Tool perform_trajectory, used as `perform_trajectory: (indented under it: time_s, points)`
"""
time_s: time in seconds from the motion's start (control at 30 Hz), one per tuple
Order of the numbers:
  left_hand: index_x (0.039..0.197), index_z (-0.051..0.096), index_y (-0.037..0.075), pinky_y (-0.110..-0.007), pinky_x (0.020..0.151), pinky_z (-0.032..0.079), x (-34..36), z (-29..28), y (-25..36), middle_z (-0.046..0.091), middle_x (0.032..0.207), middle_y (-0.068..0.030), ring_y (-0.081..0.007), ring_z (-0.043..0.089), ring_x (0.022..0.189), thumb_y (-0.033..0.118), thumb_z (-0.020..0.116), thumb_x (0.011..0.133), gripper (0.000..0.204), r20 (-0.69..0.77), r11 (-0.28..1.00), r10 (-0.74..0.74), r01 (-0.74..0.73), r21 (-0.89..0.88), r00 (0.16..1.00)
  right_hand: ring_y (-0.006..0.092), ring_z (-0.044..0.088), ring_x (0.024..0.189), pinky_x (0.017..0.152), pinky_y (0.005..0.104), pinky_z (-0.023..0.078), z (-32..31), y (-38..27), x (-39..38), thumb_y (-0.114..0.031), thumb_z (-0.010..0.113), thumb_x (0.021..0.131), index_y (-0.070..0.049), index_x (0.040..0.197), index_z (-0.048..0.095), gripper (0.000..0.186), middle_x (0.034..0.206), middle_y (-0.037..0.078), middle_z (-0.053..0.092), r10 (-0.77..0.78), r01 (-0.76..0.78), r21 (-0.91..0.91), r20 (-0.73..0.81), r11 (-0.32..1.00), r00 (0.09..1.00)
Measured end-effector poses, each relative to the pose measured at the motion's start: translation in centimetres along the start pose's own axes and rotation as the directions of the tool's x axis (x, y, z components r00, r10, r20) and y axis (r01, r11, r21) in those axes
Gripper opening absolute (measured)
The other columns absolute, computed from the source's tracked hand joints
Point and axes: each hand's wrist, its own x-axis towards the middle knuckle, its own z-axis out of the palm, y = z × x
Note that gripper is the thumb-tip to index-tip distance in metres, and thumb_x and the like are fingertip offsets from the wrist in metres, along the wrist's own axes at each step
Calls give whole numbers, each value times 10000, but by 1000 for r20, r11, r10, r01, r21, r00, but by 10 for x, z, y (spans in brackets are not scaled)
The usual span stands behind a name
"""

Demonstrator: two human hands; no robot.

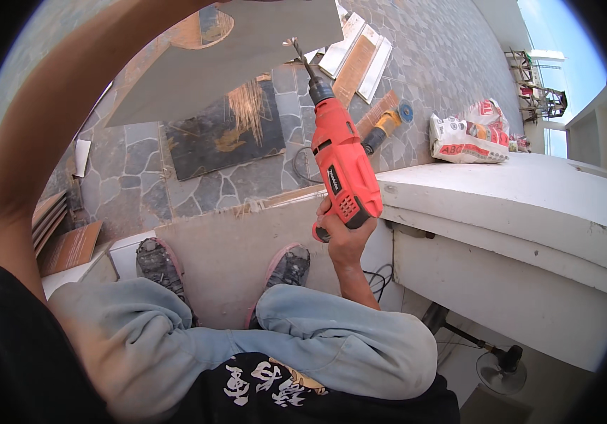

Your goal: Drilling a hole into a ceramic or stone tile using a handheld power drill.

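My right hand (349, 244) is wrapped round the handle of a red power drill (346, 159). The drill points up and away from me, and its long bit (303, 60) has a wider, winged tip. Behind that tip is a large flat grey panel (197, 81) with a rounded cut-out along its upper part. My left forearm (28, 141) arches up the left side and over to the top edge, near the panel. The left hand itself lies beyond the picture, so its hold on the panel cannot be seen.
A dark board (225, 134) lies on the stone-patterned paving. Beyond the drill are a yellow angle grinder (384, 127) and long tile strips (356, 60). A printed bag (469, 134) sits by the white ledge (501, 212) on my right. Brown tiles (70, 247) lean at left.
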Motion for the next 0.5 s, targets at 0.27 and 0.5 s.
perform_trajectory:
  time_s: [0.27,0.5]
  points:
    - [1043,737,67,-384,903,507,3,6,0,731,996,-176,-289,676,994,48,652,764,292,11,998,67,-67,15,998,89,550,535,508,248,420,-4,5,-2,72,626,722,9,766,618,77,654,8,594,-38,39,-51,17,998,999]
    - [1047,738,62,-387,912,507,5,5,2,732,998,-167,-281,673,1003,29,648,770,292,5,998,38,-38,41,999,85,547,532,507,246,420,-6,8,-3,66,628,728,10,780,617,77,652,7,597,-57,59,-69,31,996,998]
